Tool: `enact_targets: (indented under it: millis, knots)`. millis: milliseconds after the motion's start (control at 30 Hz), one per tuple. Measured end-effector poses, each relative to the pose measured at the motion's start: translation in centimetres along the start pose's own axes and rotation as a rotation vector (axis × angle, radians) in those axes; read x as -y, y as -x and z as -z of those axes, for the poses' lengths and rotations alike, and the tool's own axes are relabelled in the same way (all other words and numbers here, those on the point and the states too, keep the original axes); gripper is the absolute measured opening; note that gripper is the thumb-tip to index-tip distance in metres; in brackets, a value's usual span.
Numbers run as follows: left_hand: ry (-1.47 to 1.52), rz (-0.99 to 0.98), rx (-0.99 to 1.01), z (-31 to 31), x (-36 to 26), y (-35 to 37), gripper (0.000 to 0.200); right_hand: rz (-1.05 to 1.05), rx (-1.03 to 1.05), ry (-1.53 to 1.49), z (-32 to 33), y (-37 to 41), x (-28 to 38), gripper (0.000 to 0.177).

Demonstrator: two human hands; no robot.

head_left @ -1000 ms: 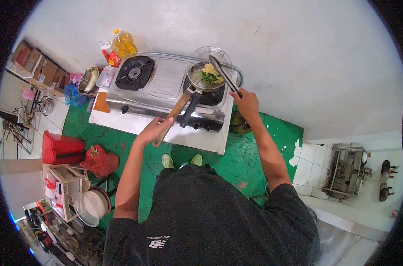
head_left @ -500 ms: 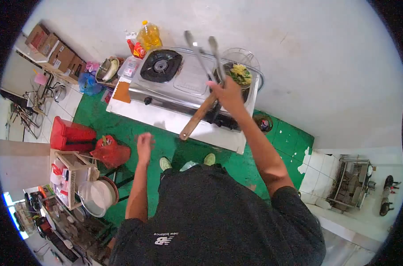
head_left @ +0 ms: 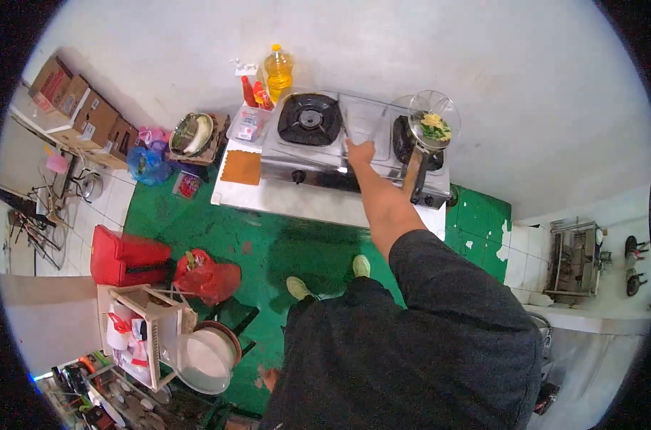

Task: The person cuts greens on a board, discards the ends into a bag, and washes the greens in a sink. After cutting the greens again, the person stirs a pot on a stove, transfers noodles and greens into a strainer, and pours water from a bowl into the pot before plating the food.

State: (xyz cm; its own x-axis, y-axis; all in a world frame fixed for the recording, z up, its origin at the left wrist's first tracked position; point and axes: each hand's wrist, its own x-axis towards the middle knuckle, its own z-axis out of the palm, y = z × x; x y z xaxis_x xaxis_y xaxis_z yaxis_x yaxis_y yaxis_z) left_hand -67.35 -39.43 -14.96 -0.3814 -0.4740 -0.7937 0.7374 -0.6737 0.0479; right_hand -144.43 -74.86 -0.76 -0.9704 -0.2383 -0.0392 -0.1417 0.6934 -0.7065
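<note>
My right hand (head_left: 361, 152) reaches over the middle of the steel gas stove (head_left: 282, 159), its fingers closed on the tongs (head_left: 374, 130). The metal prongs are faint and blurred against the stove top. Low beside my dark shirt, only part of my left hand (head_left: 269, 378) shows; its fingers are mostly hidden. On the right burner a round wire strainer (head_left: 449, 106) holds green leaves and yellowish food (head_left: 436, 127). A wooden handle (head_left: 411, 175) projects from it toward me, beside a black pan handle (head_left: 421, 180). The left burner (head_left: 310, 119) carries no pan.
Left of the stove are an oil bottle (head_left: 278, 74), red sauce bottles (head_left: 248, 92), a plastic box (head_left: 247, 127) and an orange cloth (head_left: 241, 167). A red bin (head_left: 125, 256), a red bag (head_left: 218, 278) and a white rack (head_left: 143, 344) occupy the green floor (head_left: 268, 247).
My right hand has lowered the tongs and moved left of the strainer, over the stove's middle. My left hand has dropped back beside my body. The view has shifted.
</note>
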Motion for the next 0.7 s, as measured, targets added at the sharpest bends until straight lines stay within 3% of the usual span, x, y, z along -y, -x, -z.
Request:
enact_targets:
  millis: [67,267,367,467,500,533,567,667,700]
  knots:
    - [-0.123,-0.057,-0.117,2.2,0.1,1.2,0.033,0.059,-0.158,-0.059,-0.8,-0.2,-2.7,0.088]
    - [-0.116,-0.068,-0.170,4.2,1.1,1.7,0.033,0.063,-0.130,0.021,-0.7,0.3,-3.5,0.093]
    - [0.161,0.005,-0.094,5.1,2.1,1.1,0.033,-0.025,-0.082,0.062,0.5,1.5,-1.6,0.091]
    - [0.754,0.240,0.008,5.2,3.6,1.0,0.034,-0.103,-0.008,0.175,2.8,2.8,0.7,0.090]
    - [0.322,0.026,-0.011,3.9,4.6,0.8,0.033,-0.141,0.042,0.272,3.0,3.2,1.5,0.090]
    - [-0.368,-0.147,-0.143,3.3,5.9,0.7,0.032,-0.114,0.064,0.272,2.9,3.3,1.9,0.090]
    - [-0.833,-0.247,-0.351,4.1,7.5,0.2,0.032,-0.135,0.070,0.264,3.1,3.1,1.9,0.089]
    - [-0.858,-0.220,-0.543,0.3,10.9,1.9,0.030,-0.147,0.113,0.299,3.6,2.7,1.9,0.089]
    - [-0.833,-0.226,-0.554,-0.6,11.7,2.1,0.030,-0.112,0.003,0.383,3.2,2.3,1.4,0.087]
